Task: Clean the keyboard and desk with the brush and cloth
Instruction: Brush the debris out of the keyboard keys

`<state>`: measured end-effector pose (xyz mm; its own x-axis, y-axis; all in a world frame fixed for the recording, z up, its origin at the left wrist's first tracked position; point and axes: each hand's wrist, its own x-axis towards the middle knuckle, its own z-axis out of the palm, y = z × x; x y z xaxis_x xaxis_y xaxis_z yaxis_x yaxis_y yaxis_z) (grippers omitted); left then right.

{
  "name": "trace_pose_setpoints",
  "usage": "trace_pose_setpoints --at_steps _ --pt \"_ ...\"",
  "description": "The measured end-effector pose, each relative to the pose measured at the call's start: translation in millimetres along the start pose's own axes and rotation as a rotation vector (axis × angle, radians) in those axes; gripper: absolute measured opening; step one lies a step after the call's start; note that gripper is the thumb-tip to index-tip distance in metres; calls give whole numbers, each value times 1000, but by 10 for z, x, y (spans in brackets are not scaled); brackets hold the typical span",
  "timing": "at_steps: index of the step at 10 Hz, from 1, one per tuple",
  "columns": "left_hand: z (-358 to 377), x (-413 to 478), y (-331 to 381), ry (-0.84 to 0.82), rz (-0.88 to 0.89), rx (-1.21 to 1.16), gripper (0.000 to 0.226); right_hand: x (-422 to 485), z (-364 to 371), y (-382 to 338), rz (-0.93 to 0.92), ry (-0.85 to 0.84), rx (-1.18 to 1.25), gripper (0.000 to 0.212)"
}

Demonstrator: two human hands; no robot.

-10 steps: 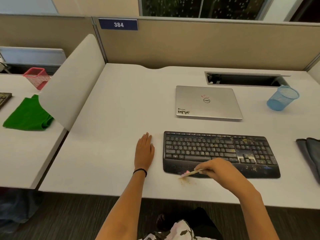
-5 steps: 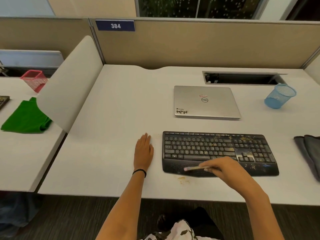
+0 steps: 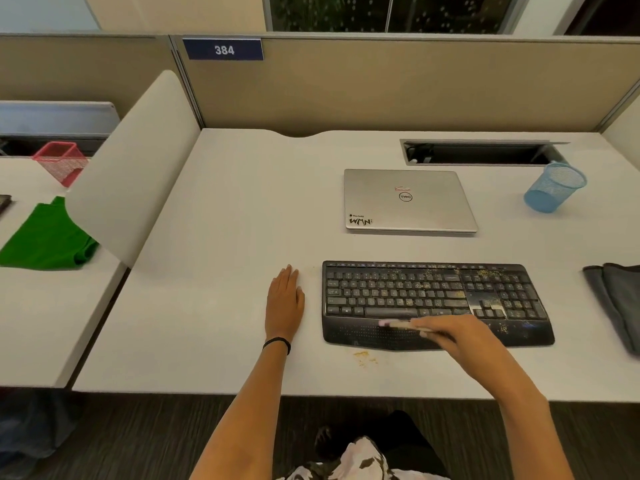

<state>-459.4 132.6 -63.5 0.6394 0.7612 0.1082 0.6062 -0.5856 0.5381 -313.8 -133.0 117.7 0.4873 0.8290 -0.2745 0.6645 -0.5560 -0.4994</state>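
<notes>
We are at the brushing step. The right hand (image 3: 460, 336) grips the brush (image 3: 398, 323), fingers curled round its handle; the pink bristle end, somewhat blurred, points left over the palm rest of the keyboard (image 3: 433, 299), just below the space bar. The left hand (image 3: 284, 303) rests flat on the desk (image 3: 225, 306), fingers straight and holding nothing, just beside the keyboard's left edge but apart from it. A small pile of crumbs (image 3: 363, 356) lies on the desk near the keyboard's front edge; more debris (image 3: 485, 273) is scattered over the right-hand keys. We judge the keyboard partly cleaned; the next move calls for light strokes drawing that debris toward the front edge. The grey cloth (image 3: 620, 306) lies at the desk's right edge, well apart from both hands; the wiping step is not yet begun.
</notes>
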Motion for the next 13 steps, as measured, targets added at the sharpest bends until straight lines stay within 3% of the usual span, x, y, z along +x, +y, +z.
trace_pose_setpoints --at_steps 3,5,6,7,8,9,10,11,13 --pt "-22 -8 19 -11 1 -7 44 -50 17 17 47 -136 -71 27" --pt "-38 -13 23 -22 13 -2 48 -83 0 66 69 86 -61 27" --pt "-30 -7 16 -35 36 31 67 -82 58 75 93 14 -72 29" --pt "-24 -2 8 -54 43 51 72 -113 50 32 99 -107 -134 30" --pt "-24 -5 6 -66 47 45 74 -142 2 -2 81 -99 -120 27" --pt "-21 -5 6 -76 46 34 72 -166 -9 -40 63 79 -85 33" --pt "-32 -13 29 -83 26 17 64 -153 33 -28 55 91 -112 36" --pt "-37 -22 27 -83 24 6 60 -151 131 18 81 -45 -167 30" --pt "-29 -12 30 -57 33 10 48 -202 169 -57 9 -44 -150 27"
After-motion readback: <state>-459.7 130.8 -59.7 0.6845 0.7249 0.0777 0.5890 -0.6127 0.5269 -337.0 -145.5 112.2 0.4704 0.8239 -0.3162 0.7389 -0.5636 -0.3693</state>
